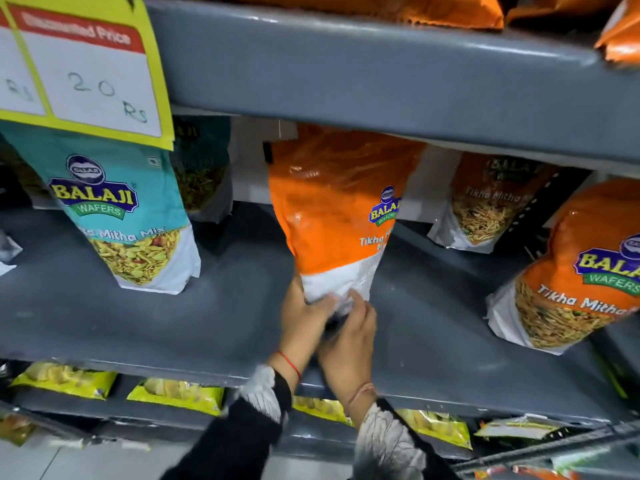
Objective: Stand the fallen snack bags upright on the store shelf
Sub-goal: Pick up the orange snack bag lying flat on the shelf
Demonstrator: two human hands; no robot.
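Note:
An orange and white Balaji snack bag (332, 209) stands tilted on the grey middle shelf (138, 317), its top reaching up under the shelf above. My left hand (301, 320) grips its white bottom edge from the left. My right hand (349, 337) pinches the same bottom edge from the right. Both hands touch each other at the bag's base. Another orange bag (568, 271) stands at the right front, and a third (485, 206) stands further back. A teal bag (128, 216) stands upright at the left.
A yellow price sign (79, 67) hangs over the teal bag. A second teal bag (204, 168) stands behind it. The upper shelf edge (381, 81) hangs low over the bags. Yellow chip packets (176, 394) line the shelf below. Orange bags (398, 8) sit on top.

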